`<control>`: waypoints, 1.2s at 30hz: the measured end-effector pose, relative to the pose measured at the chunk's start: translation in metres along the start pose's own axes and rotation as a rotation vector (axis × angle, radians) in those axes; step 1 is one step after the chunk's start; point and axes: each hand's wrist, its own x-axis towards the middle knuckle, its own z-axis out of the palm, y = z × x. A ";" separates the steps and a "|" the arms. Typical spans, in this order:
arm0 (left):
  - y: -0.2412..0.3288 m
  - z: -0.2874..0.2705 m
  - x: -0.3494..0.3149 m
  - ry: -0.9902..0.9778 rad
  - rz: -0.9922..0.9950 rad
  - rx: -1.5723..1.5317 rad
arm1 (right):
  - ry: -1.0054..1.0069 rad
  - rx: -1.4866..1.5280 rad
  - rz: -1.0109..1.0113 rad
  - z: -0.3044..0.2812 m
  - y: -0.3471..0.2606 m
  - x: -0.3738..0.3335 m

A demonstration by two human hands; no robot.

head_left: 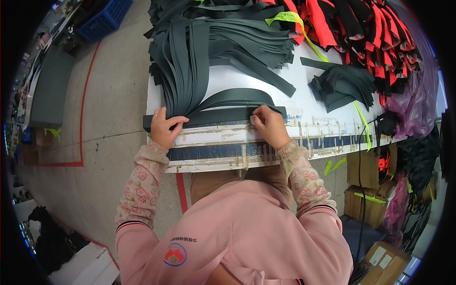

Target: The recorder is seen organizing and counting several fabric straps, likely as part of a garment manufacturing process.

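With the long green strip (218,116) as the clock's centre, the left hand (167,129) sits at nine and the right hand (270,125) at three. The strip lies flat along the near edge of the table (213,135), its ends reaching just past both hands.

The left hand is half open, palm down: the fingers, one with a ring, point toward twelve, and the thumb stands apart from them, aimed at two. It touches the strip near its left end; whether anything is pinched under it, I cannot tell.

The right hand is more closed, its fingers curled in and the tips down on the strip near its right end. Whether thumb and finger pinch it, I cannot tell.

A second strip (237,95) arches at twelve, just beyond the first. At eleven is the big bundle (190,61) of green strips, its lower end right by the left hand. A smaller pile (344,85) lies between two and three, and red-and-black pieces (327,23) at two.
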 end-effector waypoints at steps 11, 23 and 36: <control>-0.003 0.001 -0.003 0.005 0.022 0.031 | -0.088 0.300 0.121 -0.008 -0.013 0.001; -0.002 0.001 -0.001 0.049 -0.002 -0.024 | -0.534 0.316 -0.004 0.080 -0.065 0.003; -0.004 0.001 0.003 0.057 -0.069 -0.105 | -0.019 0.215 -0.237 0.156 -0.082 0.014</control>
